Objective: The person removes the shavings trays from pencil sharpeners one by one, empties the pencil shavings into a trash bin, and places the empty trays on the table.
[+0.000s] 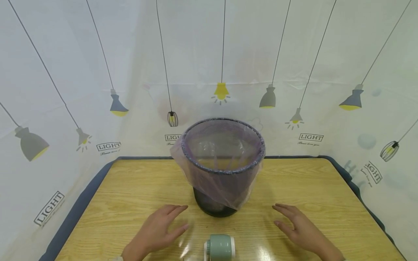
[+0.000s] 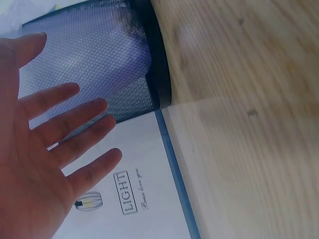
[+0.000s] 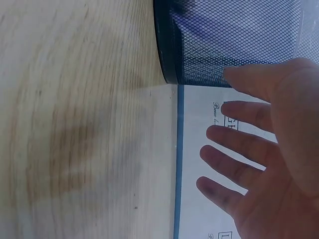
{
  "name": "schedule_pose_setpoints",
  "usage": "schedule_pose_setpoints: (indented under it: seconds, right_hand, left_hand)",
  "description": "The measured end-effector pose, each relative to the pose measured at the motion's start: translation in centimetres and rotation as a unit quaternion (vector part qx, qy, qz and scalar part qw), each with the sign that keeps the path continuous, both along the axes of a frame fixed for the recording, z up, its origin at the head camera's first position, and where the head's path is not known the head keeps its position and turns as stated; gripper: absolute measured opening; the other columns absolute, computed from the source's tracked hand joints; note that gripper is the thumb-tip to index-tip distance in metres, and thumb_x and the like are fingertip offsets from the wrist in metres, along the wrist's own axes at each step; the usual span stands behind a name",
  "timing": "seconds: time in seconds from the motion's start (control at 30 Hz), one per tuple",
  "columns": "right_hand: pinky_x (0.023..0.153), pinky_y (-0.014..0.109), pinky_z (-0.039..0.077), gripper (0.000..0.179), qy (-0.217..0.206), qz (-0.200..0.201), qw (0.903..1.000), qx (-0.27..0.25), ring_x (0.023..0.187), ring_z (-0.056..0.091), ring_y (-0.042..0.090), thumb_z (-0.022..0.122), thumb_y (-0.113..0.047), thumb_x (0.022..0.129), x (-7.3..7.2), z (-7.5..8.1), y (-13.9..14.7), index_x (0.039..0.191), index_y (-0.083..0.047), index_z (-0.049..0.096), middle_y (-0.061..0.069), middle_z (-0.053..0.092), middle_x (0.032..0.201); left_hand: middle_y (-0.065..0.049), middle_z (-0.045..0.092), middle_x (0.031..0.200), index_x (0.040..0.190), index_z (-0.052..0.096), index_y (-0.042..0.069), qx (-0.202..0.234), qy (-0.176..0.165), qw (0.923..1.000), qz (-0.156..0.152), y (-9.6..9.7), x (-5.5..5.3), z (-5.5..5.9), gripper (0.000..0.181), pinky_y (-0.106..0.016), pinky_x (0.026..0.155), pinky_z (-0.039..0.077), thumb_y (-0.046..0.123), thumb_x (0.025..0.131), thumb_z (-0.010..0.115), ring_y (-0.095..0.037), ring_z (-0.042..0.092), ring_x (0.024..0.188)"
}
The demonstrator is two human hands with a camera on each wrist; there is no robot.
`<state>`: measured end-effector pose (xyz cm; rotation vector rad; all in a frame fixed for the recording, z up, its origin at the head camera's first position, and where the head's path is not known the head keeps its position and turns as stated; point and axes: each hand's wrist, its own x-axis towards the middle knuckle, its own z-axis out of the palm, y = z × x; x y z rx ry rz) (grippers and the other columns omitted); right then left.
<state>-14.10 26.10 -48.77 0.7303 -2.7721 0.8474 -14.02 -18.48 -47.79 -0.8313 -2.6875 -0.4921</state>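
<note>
A dark mesh waste bin (image 1: 213, 208) stands upright on the table, lined with a thin pinkish-purple plastic bag (image 1: 218, 185) that is folded over its rim and hangs down outside. My left hand (image 1: 159, 229) is at the bin's near left, fingers spread and holding nothing. On the near right, my right hand (image 1: 302, 232) is likewise spread and holds nothing. Both hands are apart from the bin in the head view. The wrist views show the bin's mesh wall (image 2: 94, 50) and dark base ring (image 3: 167, 55) beyond the fingers.
A small green and white cylindrical object (image 1: 220, 247) lies at the table's near edge between the hands, partly cut off by the frame. The wooden table (image 1: 130, 192) has a dark blue border, and a white sheet printed with lamps (image 1: 196, 72) surrounds it.
</note>
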Motion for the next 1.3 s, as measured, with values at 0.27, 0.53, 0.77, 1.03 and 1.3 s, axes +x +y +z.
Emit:
schedule_pose_setpoints:
  seconds: [0.27,0.53,0.77,1.03,1.3]
  right_hand:
    - [0.089,0.056,0.052,0.042,-0.022,0.0,0.9998,-0.002,0.119,0.056,0.041,0.063,-0.023,0.098,0.2,-0.3,-0.8,0.134,-0.001,0.059,0.02,0.059,0.133]
    - [0.089,0.056,0.052,0.043,-0.016,0.01,0.9998,-0.004,0.119,0.057,0.04,0.064,-0.024,0.098,0.5,-0.3,-1.3,0.134,0.0,0.058,0.02,0.059,0.132]
    - [0.086,0.052,0.055,0.042,0.016,0.021,0.9996,0.004,0.115,0.059,0.037,0.067,-0.021,0.095,0.5,-0.3,-1.7,0.132,-0.002,0.06,0.019,0.061,0.13]
    - [0.086,0.052,0.055,0.041,0.005,0.023,0.9997,0.007,0.115,0.06,0.035,0.066,-0.023,0.096,0.5,-0.2,-2.2,0.132,-0.004,0.061,0.016,0.061,0.13]
    - [0.086,0.053,0.054,0.041,0.005,0.037,0.9993,0.004,0.115,0.06,0.037,0.066,-0.023,0.096,0.7,-0.3,-2.6,0.132,-0.004,0.06,0.017,0.061,0.13]
  left_hand:
    - [0.004,0.067,0.119,0.132,0.063,0.02,0.016,0.023,0.9989,-0.036,1.3,0.5,-0.3,0.05,-0.037,0.086,0.057,0.043,0.089,0.071,-0.014,0.064,0.107]
    - [0.002,0.066,0.122,0.133,0.062,0.017,0.018,0.038,0.9964,-0.074,2.3,1.1,-0.5,0.05,-0.036,0.085,0.057,0.045,0.091,0.068,-0.015,0.065,0.106]
    - [0.005,0.065,0.123,0.134,0.061,0.017,0.018,0.01,0.9961,-0.086,3.1,1.3,-0.4,0.05,-0.037,0.089,0.056,0.045,0.093,0.066,-0.013,0.063,0.111]
    - [0.002,0.064,0.126,0.138,0.057,0.016,0.003,-0.012,0.993,-0.118,4.0,1.5,-0.3,0.054,-0.036,0.09,0.055,0.051,0.097,0.057,-0.014,0.062,0.113]
    - [-0.001,0.062,0.13,0.142,0.052,0.015,0.006,-0.062,0.9874,-0.145,4.9,1.6,-0.8,0.061,-0.036,0.092,0.055,0.056,0.097,0.053,-0.017,0.061,0.116]
